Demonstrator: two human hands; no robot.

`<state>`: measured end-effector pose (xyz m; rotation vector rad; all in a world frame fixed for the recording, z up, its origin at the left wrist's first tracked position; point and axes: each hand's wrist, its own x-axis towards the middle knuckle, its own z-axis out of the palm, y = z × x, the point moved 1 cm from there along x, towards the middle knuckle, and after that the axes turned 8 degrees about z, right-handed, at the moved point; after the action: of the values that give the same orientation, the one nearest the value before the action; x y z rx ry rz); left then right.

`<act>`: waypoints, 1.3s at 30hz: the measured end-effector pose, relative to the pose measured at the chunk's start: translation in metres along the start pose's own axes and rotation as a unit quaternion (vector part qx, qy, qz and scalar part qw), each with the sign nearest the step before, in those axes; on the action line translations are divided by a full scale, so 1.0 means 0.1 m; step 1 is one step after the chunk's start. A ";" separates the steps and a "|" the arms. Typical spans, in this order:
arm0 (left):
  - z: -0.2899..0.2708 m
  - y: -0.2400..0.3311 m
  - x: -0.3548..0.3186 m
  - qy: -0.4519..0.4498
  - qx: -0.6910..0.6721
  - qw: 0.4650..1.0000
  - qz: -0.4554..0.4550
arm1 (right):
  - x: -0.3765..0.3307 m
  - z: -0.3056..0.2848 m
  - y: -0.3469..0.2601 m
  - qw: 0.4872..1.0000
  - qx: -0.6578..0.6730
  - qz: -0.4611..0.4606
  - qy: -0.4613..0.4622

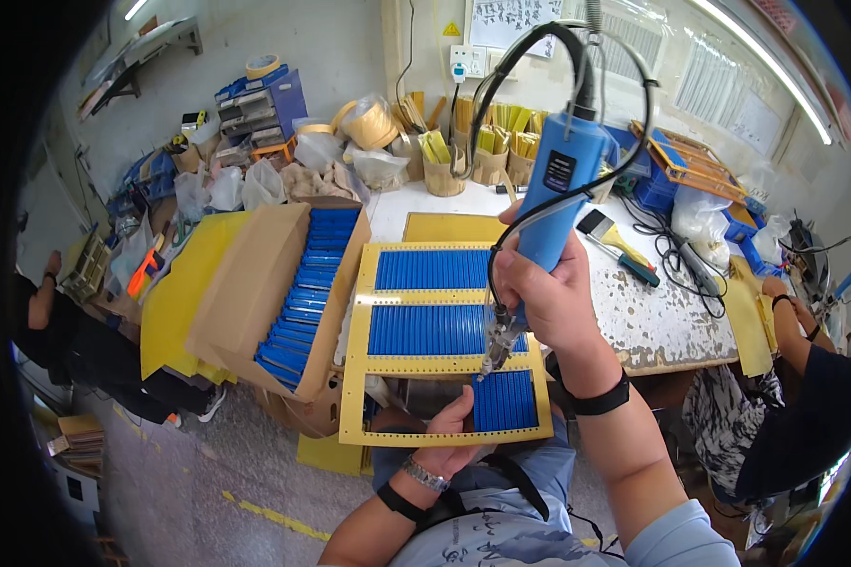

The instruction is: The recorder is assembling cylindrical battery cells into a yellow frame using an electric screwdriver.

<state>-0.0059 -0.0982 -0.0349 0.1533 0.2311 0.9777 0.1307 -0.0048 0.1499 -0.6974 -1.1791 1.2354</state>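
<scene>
A yellow frame [355, 383] with rows of small holes along its rails lies tilted over the table's near edge and my lap. Narrow blue strips [433, 329] fill its two farther rows. In the nearest row, blue strips [504, 402] take up the right part, and the left part is a gap. My left hand [449, 433] is closed round the near rail, its thumb beside those strips and its other fingers partly hidden. My right hand [553, 288] grips a blue electric screwdriver [560, 189], its metal tip pointing down at the nearest row's upper edge.
Left of the frame stands an open cardboard box [336, 312] of blue pieces. A brush [619, 248] and black cables [676, 250] lie on the worn white table [624, 326]. Containers of yellow strips [442, 170] stand behind. Other people [794, 397] are at both sides.
</scene>
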 end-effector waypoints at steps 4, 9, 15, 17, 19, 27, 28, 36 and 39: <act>-0.21 -0.02 0.12 0.011 -0.029 1.000 -0.001 | 0.25 0.08 -0.24 0.999 -0.020 -0.032 0.014; -0.27 0.00 0.09 -0.005 -0.055 0.998 -0.001 | 0.32 0.26 -0.52 0.997 -0.054 -0.045 0.015; -0.18 -0.02 0.11 0.011 -0.020 1.000 0.008 | 0.15 0.15 -0.20 0.999 -0.046 -0.018 0.013; -0.16 0.00 0.10 0.008 -0.020 1.000 0.003 | 0.13 0.13 -0.13 0.999 -0.033 -0.020 0.006; -0.15 0.01 0.09 0.006 -0.018 1.000 0.000 | 0.11 0.13 -0.10 0.999 -0.036 -0.020 0.009; -0.14 0.01 0.08 0.003 -0.008 1.000 0.000 | 0.09 0.07 0.04 1.000 -0.001 -0.021 -0.003; -0.14 0.01 0.08 0.009 0.003 1.000 -0.002 | 0.08 0.06 0.06 1.000 0.012 -0.022 -0.001; -0.09 0.01 0.07 0.017 0.028 0.999 0.012 | 0.04 0.05 0.04 0.999 0.039 -0.016 -0.009; -0.10 0.02 0.09 0.002 0.019 1.000 0.011 | 0.12 0.08 -0.06 1.000 -0.015 0.012 0.000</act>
<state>-0.0051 -0.0898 -0.0451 0.1881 0.2528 0.9968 0.1240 0.0039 0.1610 -0.7358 -1.1937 1.2399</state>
